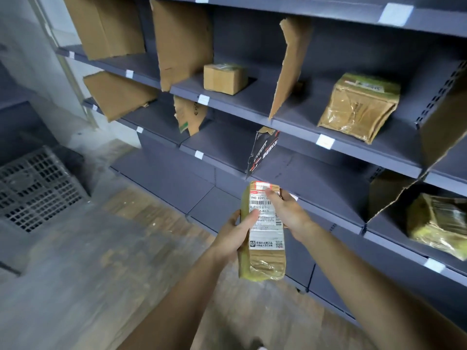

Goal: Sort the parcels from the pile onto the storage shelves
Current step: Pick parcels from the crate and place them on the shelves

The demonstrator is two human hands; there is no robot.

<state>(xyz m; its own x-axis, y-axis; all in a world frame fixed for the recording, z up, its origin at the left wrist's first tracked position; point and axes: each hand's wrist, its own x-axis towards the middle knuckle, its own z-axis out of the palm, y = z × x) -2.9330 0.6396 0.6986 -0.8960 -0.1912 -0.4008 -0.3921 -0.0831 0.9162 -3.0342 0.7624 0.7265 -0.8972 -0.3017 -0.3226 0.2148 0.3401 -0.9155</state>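
storage shelves (316, 178) fill your view from 10 round to 4 o'clock, grey steel tiers split into bays by leaning cardboard dividers (290, 66). a perforated crate (38, 188) sits on the floor at 9. already shelved: a taped brown parcel (358, 107) at 2, a yellowish one (439, 223) at 3, a small box (223, 78) at 12, high up. the held parcel (265, 258), a long tape-wrapped brick, is in the air at centre, just short of the lower shelf's front edge. its long axis runs 6 to 12, far end aimed at the bay beside the black printed divider (262, 152). your left hand (235, 236) grips the parcel's 9 o'clock edge at mid-length, thumb laid across the shipping label (265, 223). your right hand (288, 213) clasps the 3 o'clock edge nearer the far end, thumb by the red-boxed mark. the right hand is the closer one to the shelf, so i judge it would lead any push in. fingers behind the parcel are hidden, the thumbs cover part of the label, the white shelf tags are unreadable, and the pile is out of frame.
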